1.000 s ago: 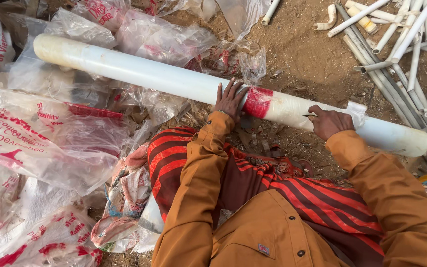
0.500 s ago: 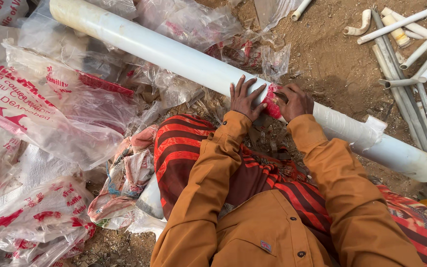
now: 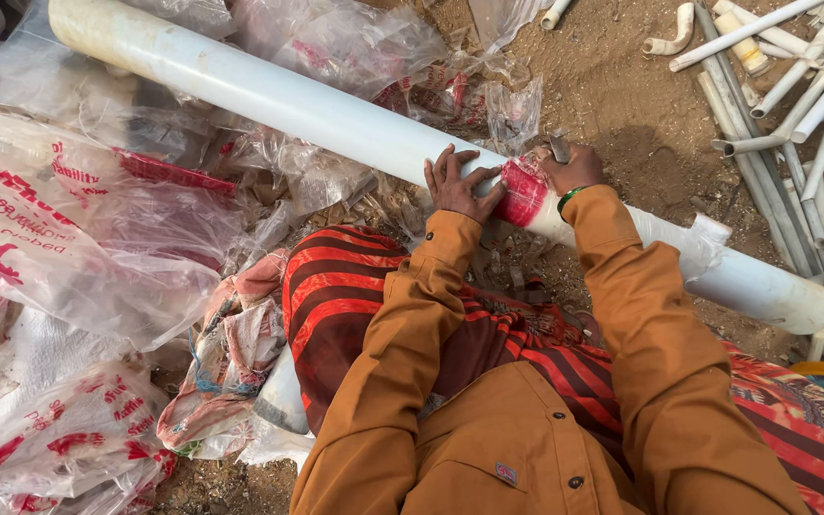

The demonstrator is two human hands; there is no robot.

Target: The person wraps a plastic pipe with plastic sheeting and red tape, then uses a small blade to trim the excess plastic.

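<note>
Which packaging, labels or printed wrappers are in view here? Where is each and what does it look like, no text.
Label band: red and white, wrapped around the large white pipe, between left hand and right hand.
Plastic bags: left of the pipe, crumpled clear film with red print.
More clear wrappers: behind the pipe, crumpled, reddish print.
Torn clear film: loose on the pipe, right end.
</note>
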